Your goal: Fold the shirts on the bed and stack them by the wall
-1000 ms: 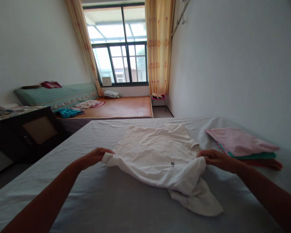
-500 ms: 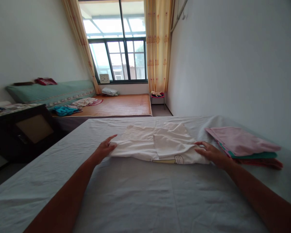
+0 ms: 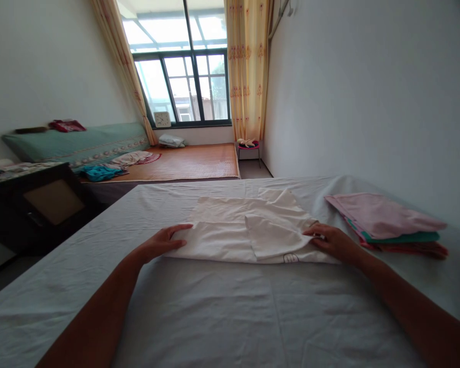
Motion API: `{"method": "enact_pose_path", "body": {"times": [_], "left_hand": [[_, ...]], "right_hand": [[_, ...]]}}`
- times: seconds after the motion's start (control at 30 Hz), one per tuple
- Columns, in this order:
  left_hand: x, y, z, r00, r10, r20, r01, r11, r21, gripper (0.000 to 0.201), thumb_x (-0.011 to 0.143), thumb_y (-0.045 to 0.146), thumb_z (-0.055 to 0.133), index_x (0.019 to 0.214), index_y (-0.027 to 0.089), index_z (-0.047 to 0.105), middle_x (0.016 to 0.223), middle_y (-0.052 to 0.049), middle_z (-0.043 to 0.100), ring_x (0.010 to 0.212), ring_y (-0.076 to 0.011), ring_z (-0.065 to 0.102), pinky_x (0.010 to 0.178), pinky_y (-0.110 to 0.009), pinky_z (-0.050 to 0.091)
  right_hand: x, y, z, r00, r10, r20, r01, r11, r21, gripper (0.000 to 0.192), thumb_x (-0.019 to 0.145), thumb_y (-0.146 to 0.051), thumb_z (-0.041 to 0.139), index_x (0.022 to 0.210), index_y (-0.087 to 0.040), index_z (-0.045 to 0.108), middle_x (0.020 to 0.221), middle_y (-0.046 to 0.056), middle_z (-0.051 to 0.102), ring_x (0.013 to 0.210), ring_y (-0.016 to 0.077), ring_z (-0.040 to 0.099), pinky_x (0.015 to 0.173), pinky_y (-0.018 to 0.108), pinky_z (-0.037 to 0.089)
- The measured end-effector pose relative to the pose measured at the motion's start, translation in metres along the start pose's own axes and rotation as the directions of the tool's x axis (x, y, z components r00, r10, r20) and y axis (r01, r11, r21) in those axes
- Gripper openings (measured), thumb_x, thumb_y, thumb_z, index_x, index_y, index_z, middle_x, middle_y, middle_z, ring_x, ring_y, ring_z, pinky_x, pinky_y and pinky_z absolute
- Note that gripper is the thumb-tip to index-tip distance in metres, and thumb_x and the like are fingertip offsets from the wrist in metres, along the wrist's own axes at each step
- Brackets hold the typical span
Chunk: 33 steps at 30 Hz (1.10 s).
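White shirt (image 3: 230, 230), two flat hands

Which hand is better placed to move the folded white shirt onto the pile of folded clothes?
Probably the right hand. It rests on the white shirt's right end, the end nearest the pile of folded clothes. The left hand lies on the far end, away from the pile.

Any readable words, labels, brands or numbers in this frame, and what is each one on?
None can be read.
White shirt: a small outlined print at the near hem, cut off by the fold; no letters made out.
Clock on the window sill: its dial marks are too small to read.
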State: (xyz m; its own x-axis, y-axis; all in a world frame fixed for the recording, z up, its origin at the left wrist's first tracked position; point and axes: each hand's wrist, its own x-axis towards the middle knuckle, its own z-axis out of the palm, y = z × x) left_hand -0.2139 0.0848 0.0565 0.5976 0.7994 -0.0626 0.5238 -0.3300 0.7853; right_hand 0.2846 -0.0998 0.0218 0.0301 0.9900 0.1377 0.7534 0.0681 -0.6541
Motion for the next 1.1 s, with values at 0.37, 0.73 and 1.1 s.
{"method": "enact_pose_path", "body": {"times": [0.37,0.73,1.1], "left_hand": [[0.008,-0.009,0.001,0.997,-0.077,-0.004,0.077,0.996,0.052,0.073,0.068,0.063,0.064,0.128,0.021,0.058,0.135,-0.008,0.053,0.119,-0.0309,0.05,0.102,-0.037,0.037],[0.001,-0.004,-0.002,0.996,-0.064,0.068,0.051,0.984,0.17,0.071,0.072,0.058,0.062,0.134,0.024,0.051,0.127,-0.004,0.058,0.106,-0.025,0.056,0.092,-0.032,0.043],[0.023,-0.039,0.006,0.966,-0.054,-0.252,0.185,0.829,0.528,0.059,0.079,0.056,0.043,0.125,0.022,0.056,0.105,-0.006,0.068,0.091,-0.022,0.064,0.083,-0.03,0.048]], "right_hand": [[-0.014,0.014,-0.017,0.935,0.24,0.26,-0.271,0.958,0.089,0.047,0.076,-0.063,0.052,0.072,-0.018,0.064,0.078,0.004,0.067,0.075,0.0231,0.058,0.067,0.03,0.045],[-0.012,0.036,-0.017,0.947,0.166,0.274,-0.174,0.985,0.002,0.043,0.077,-0.06,0.054,0.077,-0.017,0.058,0.069,0.002,0.058,0.066,0.0174,0.053,0.056,0.024,0.037],[-0.028,0.014,-0.037,0.855,0.321,0.407,-0.319,0.945,-0.074,0.054,0.075,-0.073,0.045,0.066,-0.019,0.048,0.058,-0.002,0.048,0.052,0.0134,0.048,0.048,0.024,0.034]]}}
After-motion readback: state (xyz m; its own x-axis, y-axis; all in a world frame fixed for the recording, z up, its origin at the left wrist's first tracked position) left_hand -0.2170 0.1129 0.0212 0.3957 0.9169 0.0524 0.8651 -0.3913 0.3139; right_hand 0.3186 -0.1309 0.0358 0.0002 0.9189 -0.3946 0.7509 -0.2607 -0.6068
